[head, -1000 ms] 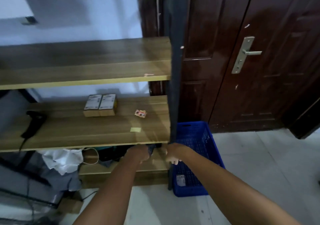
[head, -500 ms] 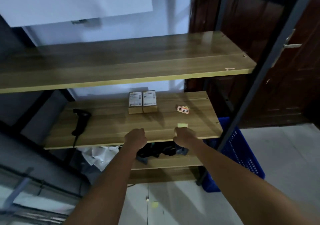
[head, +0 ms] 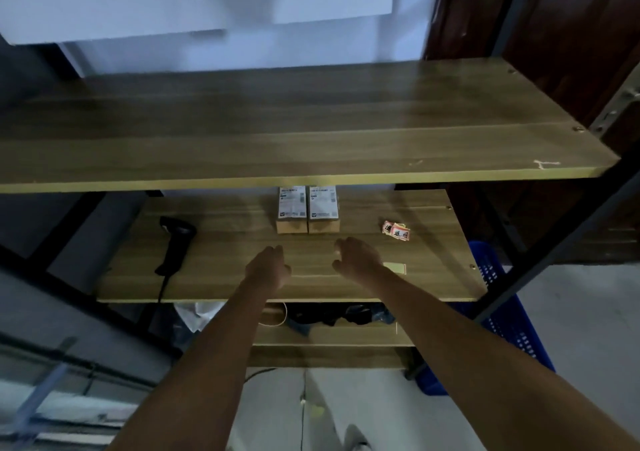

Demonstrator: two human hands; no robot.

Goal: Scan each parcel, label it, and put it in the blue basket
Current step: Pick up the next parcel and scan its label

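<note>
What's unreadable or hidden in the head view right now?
- Print on the two parcels: too small, and the upper shelf cuts their far ends.
- Blue basket: inside hidden by the middle shelf and rack post.
- Stickers: text too small.
- Items on the lower shelf: dark, partly behind both forearms.
- Left hand and right hand: fingertips blurred; both look empty.

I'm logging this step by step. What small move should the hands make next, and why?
Probably the right hand should reach forward and take the right parcel. Both hands hold nothing, the left hand included, and the two parcels sit side by side just beyond the fingers. The scanner lies untouched on the left.
</note>
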